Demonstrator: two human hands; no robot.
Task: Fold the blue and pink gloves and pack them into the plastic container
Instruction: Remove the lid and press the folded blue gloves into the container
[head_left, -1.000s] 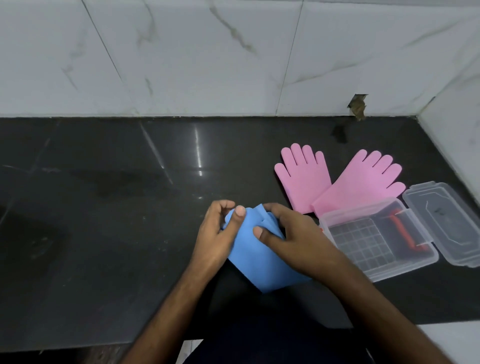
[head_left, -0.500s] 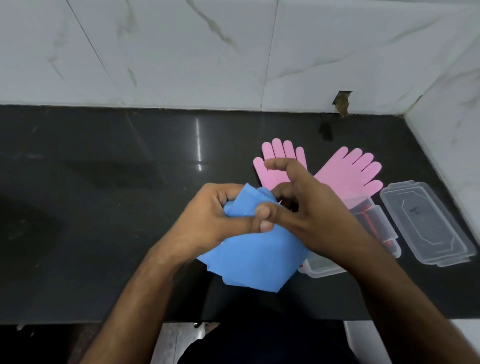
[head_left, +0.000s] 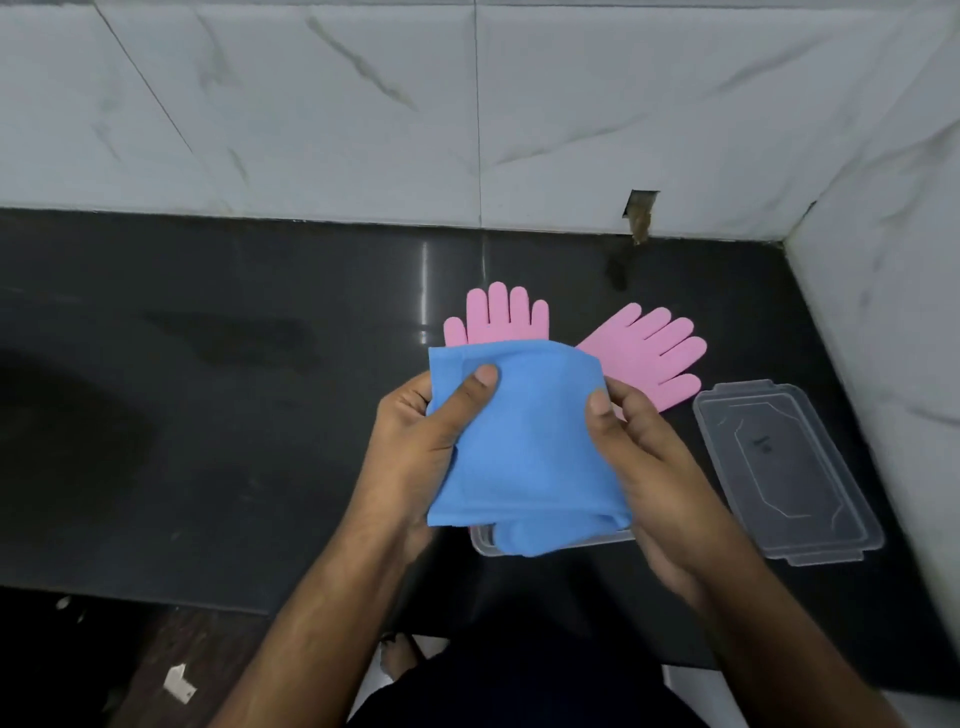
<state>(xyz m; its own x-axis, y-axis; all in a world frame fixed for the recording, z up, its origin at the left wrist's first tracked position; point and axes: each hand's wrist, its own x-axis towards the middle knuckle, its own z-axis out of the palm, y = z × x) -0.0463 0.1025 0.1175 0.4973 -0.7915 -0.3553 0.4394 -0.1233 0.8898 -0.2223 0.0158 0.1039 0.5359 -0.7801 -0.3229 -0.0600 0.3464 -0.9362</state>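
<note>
I hold the folded blue gloves (head_left: 530, 441) up above the black counter (head_left: 234, 415). My left hand (head_left: 421, 447) grips their left edge, thumb on top. On the right edge sits my right hand (head_left: 639, 462), pinching it. The bundle hangs over the clear plastic container (head_left: 485, 545), of which only the near rim shows. Two pink gloves lie flat behind: one (head_left: 501, 317) with fingers pointing away, the other (head_left: 652, 353) angled to the right.
The container's clear lid (head_left: 784, 467) lies on the counter to the right, near the side wall (head_left: 893, 312). A white marble wall (head_left: 363, 114) runs along the back. The counter's front edge is close to my body.
The blue bundle went from pressed on the counter to held up flat over the container, now a neater rectangle. Both hands shifted to its side edges.
</note>
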